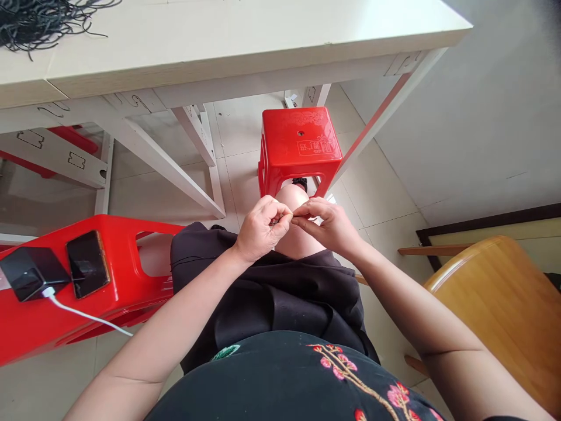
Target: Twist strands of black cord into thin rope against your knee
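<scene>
Over my bare knee (302,240), my left hand (262,228) is closed, its thumb and forefinger pinched together. My right hand (326,221) meets it from the other side, also in a pinch, so the fingertips of both hands touch or nearly touch. Whatever lies between the fingertips is too small to make out. A dark skirt (280,298) covers my lap below the hands. Just beyond the knee stands a red plastic stool (302,140).
A pale table (245,35) on white legs spans the front, bearing a heap of black strands (48,23). Left, a red stool (127,251) carries a phone (87,264) and a dark device (33,273) with a white cable (87,316). A wooden chair (499,304) stands right.
</scene>
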A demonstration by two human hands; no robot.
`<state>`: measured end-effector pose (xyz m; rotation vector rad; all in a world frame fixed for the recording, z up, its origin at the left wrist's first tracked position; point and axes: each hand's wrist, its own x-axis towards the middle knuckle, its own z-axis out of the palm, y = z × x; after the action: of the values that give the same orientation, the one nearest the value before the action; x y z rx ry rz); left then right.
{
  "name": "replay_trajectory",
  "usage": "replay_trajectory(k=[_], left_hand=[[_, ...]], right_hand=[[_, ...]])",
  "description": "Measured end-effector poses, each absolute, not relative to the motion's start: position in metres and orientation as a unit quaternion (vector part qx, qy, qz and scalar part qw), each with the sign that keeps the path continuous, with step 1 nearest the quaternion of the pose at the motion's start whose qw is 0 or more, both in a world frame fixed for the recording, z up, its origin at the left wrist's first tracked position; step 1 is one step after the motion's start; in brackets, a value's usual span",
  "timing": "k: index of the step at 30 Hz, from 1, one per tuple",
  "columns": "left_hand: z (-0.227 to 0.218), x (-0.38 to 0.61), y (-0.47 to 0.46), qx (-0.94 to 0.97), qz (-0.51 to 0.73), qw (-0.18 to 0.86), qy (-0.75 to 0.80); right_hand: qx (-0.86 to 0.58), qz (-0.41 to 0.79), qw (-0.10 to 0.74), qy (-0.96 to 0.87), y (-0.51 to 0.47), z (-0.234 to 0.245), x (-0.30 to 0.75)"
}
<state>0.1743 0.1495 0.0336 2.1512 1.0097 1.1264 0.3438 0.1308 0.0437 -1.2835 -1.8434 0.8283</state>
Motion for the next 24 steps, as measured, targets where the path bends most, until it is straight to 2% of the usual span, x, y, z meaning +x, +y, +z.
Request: replay_trajectory(k=[5,8,11,17,19,24], left_hand=[[0.033,0.175,0.148,0.78,0.413,0.269,0.386],[0.032,0.176,0.148,0.778,0.414,0.272,0.386],[0.03,0.176,0.148,0.779,0.409,0.276,0.386],[0.028,0.177,0.149,0.779,0.404,0.278,0.391],[0.028,0.177,0.149,0.778,0.403,0.282,0.39],[0.03,0.178,0.149,0.764,0.402,0.309,0.399]], right_hand=[[-0.512,0.467,0.385,-0.61,0.132,0.047,0.352],[-0.485,0.499,0.382,-0.608,0.13,0.046,0.356],[-0.477,0.457,0.36,-0.659,0.128,0.045,0.356],[-0.492,0.279,0.351,-0.746,0.126,0.046,0.355],[-0.496,0.273,0.354,-0.745,0.126,0.046,0.355],[-0.529,0.352,0.363,-0.681,0.122,0.047,0.354]])
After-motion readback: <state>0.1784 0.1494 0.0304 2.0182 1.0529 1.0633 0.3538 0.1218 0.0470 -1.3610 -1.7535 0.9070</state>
